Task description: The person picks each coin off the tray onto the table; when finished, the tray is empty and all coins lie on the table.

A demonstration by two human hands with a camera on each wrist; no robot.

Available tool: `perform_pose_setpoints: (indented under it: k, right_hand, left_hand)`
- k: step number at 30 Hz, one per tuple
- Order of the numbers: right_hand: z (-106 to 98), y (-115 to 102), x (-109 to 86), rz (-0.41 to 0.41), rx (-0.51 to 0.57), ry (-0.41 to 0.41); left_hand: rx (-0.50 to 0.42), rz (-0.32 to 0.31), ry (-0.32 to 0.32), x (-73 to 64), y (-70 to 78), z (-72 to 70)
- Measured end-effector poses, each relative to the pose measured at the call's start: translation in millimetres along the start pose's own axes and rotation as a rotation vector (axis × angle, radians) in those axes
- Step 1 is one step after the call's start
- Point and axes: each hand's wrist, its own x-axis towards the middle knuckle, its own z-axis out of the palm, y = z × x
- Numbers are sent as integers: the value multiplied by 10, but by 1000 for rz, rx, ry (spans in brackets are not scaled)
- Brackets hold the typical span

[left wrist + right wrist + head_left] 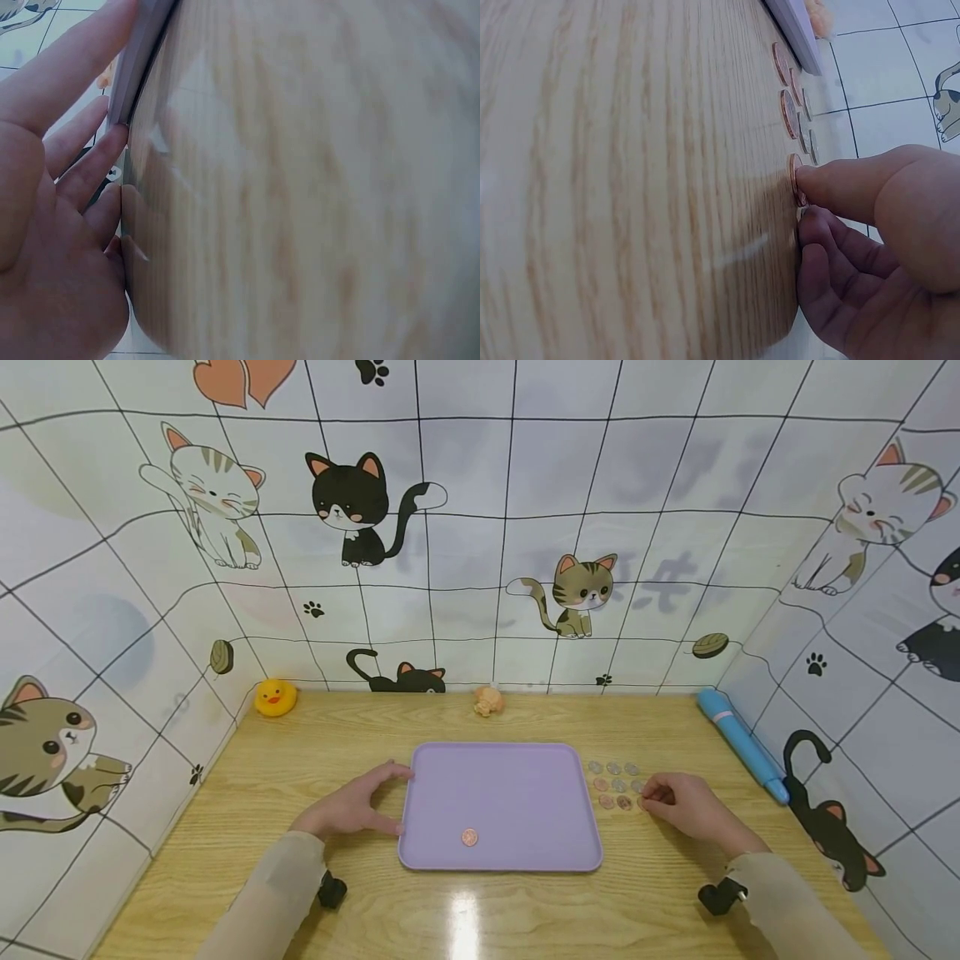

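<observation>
My left hand (352, 802) is at the left side of a lilac tray (517, 802), thumb and fingers spread along its edge. In the left wrist view the fairly straight fingers (94, 161) lie beside the tray's rim. A copper coin (469, 837) lies in the tray near its front left. On the table right of the tray, several silver coins (613, 768) and copper coins (606, 802) sit in rows. At the front right of these rows my right hand (686, 810) has thumb and curled fingers at a copper coin (796, 180), the thumb touching it.
A yellow rubber duck (275, 697) stands at the table's back left. A small orange-tan figure (488, 700) sits at the back middle. Along the right edge lies a blue tube-shaped object (742, 743). Cat-patterned walls (465, 543) surround the wooden table (360, 910).
</observation>
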Motion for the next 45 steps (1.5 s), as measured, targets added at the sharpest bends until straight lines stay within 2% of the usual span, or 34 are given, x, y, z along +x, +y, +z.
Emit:
perform_pose_setpoints:
  k: [13,20,27,33,39,45]
  right_hand:
    - [-63,-57,38,-17,37,11]
    - [-50,-310,156,-81,79,25]
    - [96,-619,353,-218,180,-53]
    - [255,-878,523,-320,152,-102]
    - [426,-1171,670,-413,168,-195]
    - [613,-1426,784,-494,97,-270]
  left_hand:
    - [-2,6,2,14,-15,5]
    - [9,31,-5,3,-19,2]
    - [13,44,-8,-2,-14,0]
    - [-6,53,-14,-3,-12,3]
    - [-6,64,-15,0,-25,0]
    - [-2,65,-16,6,-25,-3]
